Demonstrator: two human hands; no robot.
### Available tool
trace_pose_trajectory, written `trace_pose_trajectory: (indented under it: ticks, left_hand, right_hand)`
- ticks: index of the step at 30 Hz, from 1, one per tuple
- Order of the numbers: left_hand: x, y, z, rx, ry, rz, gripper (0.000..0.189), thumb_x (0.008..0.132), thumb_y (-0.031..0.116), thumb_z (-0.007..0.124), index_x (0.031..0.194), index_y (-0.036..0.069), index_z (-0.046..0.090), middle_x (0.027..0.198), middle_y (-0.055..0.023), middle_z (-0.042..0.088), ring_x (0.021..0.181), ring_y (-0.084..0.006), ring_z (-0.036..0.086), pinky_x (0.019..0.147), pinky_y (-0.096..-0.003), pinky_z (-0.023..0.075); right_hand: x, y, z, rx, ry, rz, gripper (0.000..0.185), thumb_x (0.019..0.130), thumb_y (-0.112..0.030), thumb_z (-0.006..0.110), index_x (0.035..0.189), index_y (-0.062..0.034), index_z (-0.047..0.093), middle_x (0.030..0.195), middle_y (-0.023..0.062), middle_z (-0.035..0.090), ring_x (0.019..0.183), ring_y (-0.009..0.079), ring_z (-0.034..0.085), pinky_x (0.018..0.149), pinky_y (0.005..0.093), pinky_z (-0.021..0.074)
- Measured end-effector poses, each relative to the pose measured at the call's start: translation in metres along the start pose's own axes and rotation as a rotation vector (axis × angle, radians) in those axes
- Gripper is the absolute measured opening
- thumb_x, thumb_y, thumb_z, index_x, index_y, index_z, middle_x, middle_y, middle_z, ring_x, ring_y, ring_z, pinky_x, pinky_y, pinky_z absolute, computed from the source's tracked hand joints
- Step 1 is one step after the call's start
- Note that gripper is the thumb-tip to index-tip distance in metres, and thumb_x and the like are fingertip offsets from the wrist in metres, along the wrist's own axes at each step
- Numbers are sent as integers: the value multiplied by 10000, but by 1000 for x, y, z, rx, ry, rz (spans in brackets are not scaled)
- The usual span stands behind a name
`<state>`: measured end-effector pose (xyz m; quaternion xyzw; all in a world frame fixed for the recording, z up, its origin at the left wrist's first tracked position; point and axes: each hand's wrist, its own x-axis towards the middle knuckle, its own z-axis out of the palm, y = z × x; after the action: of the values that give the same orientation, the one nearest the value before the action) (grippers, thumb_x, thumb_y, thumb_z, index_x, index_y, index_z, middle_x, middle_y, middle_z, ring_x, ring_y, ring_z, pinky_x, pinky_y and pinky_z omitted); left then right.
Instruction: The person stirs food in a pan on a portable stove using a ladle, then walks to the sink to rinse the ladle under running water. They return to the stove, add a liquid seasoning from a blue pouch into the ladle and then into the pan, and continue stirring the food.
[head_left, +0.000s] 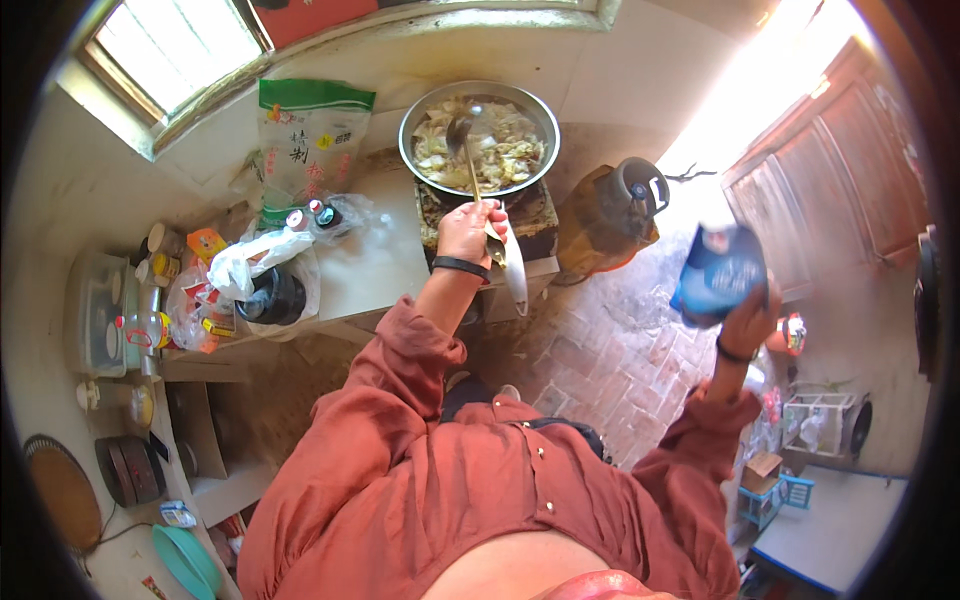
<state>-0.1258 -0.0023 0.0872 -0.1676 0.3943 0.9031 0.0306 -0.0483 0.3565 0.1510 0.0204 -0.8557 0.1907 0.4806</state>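
A wide metal pan (555, 150) on a stove holds chopped, leafy food in liquid, with a metal ladle (471, 161) dipping into it. My left hand (470, 231) is closed around the ladle's handle, just in front of the pan. Beneath that hand the pan's long pale handle (515, 270) points towards me. Out to the right, my right hand (750, 319) grips a blue packet (720, 277), blurred, held over the brick floor beyond the gas cylinder. The fingers behind the packet are partly hidden.
A gas cylinder (611, 217) stands right of the stove. On the counter (367, 262) to the left are a green-and-clear food bag (315, 150), capped bottles (325, 215), a black pot (274, 296) and plastic bags. Wooden doors (825, 180) and a white table (832, 525) are on the right.
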Motion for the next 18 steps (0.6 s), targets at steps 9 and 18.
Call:
trace_pose_trajectory:
  ticks: [9, 18]
  left_hand:
    - [-28, 36, -47, -588, -330, -433, 300, 917, 142, 424, 1127, -70, 406, 733, -26, 464, 529, -39, 413, 418, -147, 385]
    - [-68, 30, -33, -535, -362, -353, 291, 933, 166, 384, 1098, -67, 437, 730, -16, 450, 522, -35, 378, 414, -160, 340]
  right_hand:
    - [98, -94, 136, 24, -335, -402, 126, 880, -202, 484, 920, -82, 490, 765, 165, 569, 699, 377, 560, 561, 426, 454]
    - [140, -136, 221, 31, -500, -786, 160, 885, -246, 448, 951, -105, 486, 778, 147, 608, 700, 316, 608, 571, 405, 487]
